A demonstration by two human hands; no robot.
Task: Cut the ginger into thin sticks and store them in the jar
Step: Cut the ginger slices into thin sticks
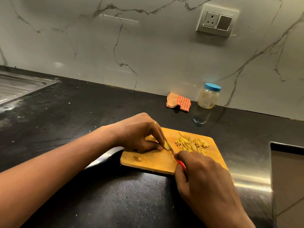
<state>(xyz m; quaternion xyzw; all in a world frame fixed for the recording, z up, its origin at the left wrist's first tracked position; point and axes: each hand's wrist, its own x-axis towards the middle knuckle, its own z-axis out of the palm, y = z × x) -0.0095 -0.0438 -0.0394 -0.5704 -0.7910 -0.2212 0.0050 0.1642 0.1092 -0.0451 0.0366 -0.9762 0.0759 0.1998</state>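
Wooden cutting board (154, 159), matt. Glossy black stone counter (82, 112). Clear plastic jar (208, 97), woven checked cloth (178, 102), ribbed steel drainboard (18, 86).

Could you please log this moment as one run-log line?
stage: cutting | left hand: pinches ginger | right hand: holds knife | sticks: on board | jar: lidded

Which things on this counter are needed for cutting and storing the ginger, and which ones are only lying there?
For the job: ginger piece, cut sticks, knife, cutting board, jar.

Lying about: checked cloth, wall socket, sink drainboard.
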